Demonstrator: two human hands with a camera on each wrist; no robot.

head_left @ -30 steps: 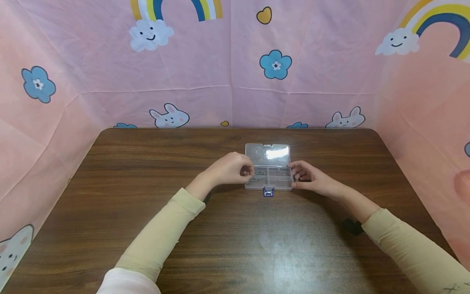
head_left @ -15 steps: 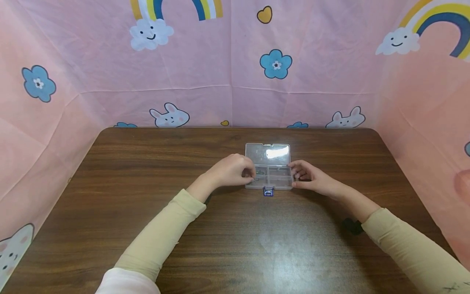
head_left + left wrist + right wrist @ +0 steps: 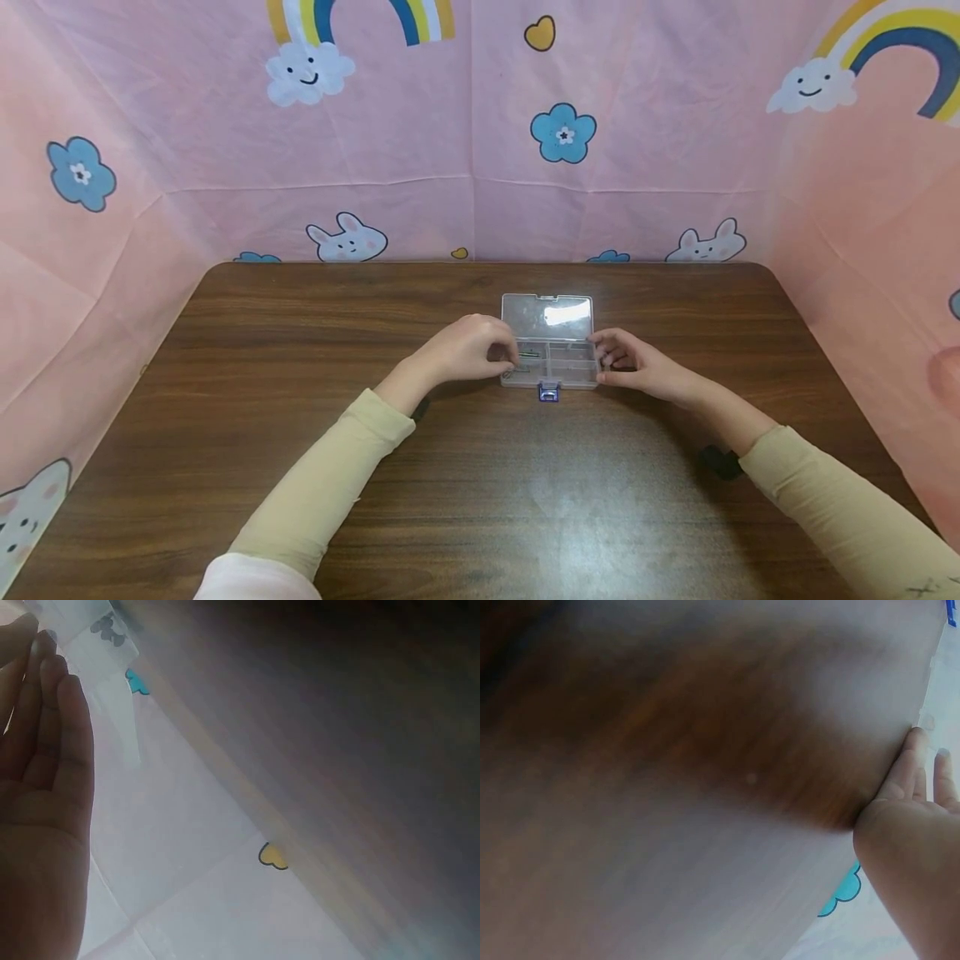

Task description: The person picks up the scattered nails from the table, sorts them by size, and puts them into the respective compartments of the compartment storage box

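Observation:
A clear plastic compartment box (image 3: pixel 573 370) sits on the table with its lid (image 3: pixel 536 317) raised at the back and a blue latch (image 3: pixel 549 392) at the front. Small thin metal pieces (image 3: pixel 529 355) lie in its left compartments; their kind is too small to tell. My left hand (image 3: pixel 474 346) hovers over the box's left side, thumb and fingertips close together, with nothing plainly seen between them. My right hand (image 3: pixel 637 361) holds the box's right side, thumb near the front corner and forefinger at the back corner. Several small dark pieces (image 3: pixel 109 630) show through the plastic in the left wrist view.
The box stands toward the back of a dark wood-grain table (image 3: pixel 480 500). A pink printed cloth (image 3: pixel 420 142) hangs behind it and along both sides. Dark straps (image 3: pixel 720 462) show under the wrists.
My left hand dips slightly toward the left compartments, then draws back a little to the left. A thin piece earlier at its fingertips now appears in the front left compartment. My right hand stays put.

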